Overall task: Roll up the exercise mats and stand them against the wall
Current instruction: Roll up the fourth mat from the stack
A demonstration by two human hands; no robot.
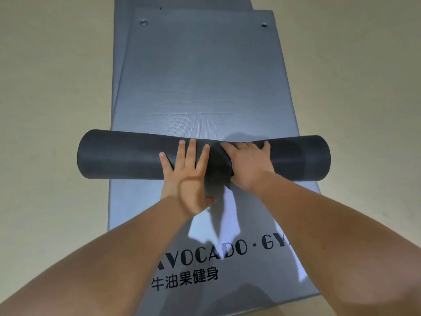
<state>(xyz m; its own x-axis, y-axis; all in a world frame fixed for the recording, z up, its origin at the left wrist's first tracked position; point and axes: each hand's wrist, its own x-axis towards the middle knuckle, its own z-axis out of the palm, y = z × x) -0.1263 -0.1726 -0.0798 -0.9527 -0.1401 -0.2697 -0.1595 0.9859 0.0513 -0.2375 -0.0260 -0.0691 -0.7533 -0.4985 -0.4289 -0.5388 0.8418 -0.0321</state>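
A dark grey rolled part of an exercise mat (125, 153) lies crosswise in the middle. Its unrolled grey part (200, 76), with two metal eyelets at the far end, stretches away from me. My left hand (186, 169) presses on the roll's middle with straight, spread fingers, its thumb at the roll's near edge. My right hand (247, 163) sits just to the right, its fingers curled over the top of the roll and gripping it. Underneath lies a second grey mat (141, 213) printed with black lettering near me.
Beige floor (45, 87) surrounds the mats on both sides. The edge of another grey mat layer (120, 42) shows at the far left, under the eyeleted one. No wall is in view.
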